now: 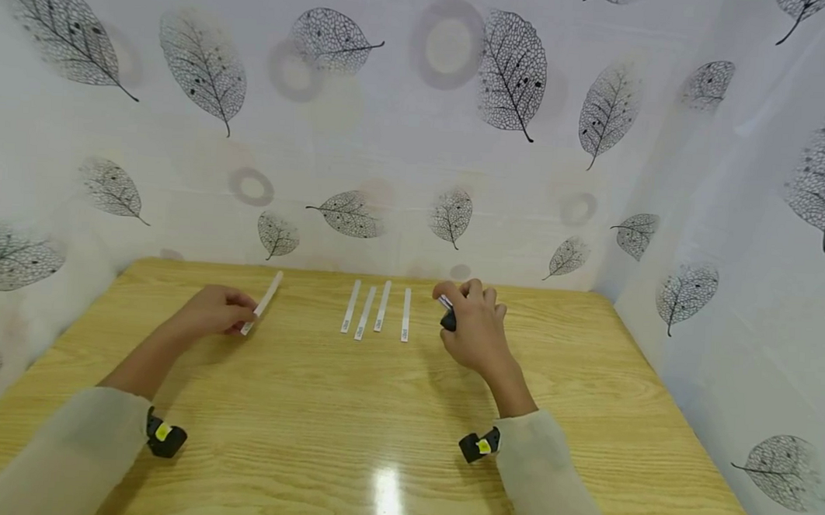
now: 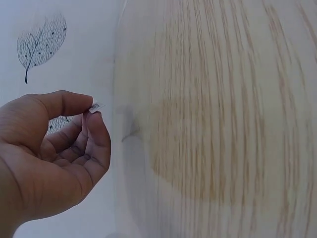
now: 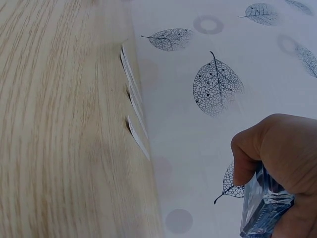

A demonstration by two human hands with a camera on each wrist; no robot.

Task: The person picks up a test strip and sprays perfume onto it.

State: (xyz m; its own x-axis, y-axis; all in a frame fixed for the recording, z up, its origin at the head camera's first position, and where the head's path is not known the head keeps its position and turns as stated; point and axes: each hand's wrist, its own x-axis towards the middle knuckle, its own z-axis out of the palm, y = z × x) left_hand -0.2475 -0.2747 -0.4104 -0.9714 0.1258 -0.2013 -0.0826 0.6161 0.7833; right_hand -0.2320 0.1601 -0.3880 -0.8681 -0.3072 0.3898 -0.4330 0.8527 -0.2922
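My left hand (image 1: 217, 311) pinches the lower end of a white paper strip (image 1: 266, 298) between thumb and fingertips, at the back left of the table. In the left wrist view, only a small end of the strip (image 2: 95, 107) shows at the fingertips of the left hand (image 2: 59, 148). At the back right, my right hand (image 1: 477, 327) grips a stapler (image 1: 449, 320), black with a shiny metal part. The right wrist view shows the stapler (image 3: 265, 203) partly covered by the right hand (image 3: 285, 158).
Several white paper strips (image 1: 382, 306) with small printed marks at their near ends lie side by side on the wooden table (image 1: 306, 423), between the hands. A leaf-patterned curtain (image 1: 404, 156) hangs along the table's back edge and right side.
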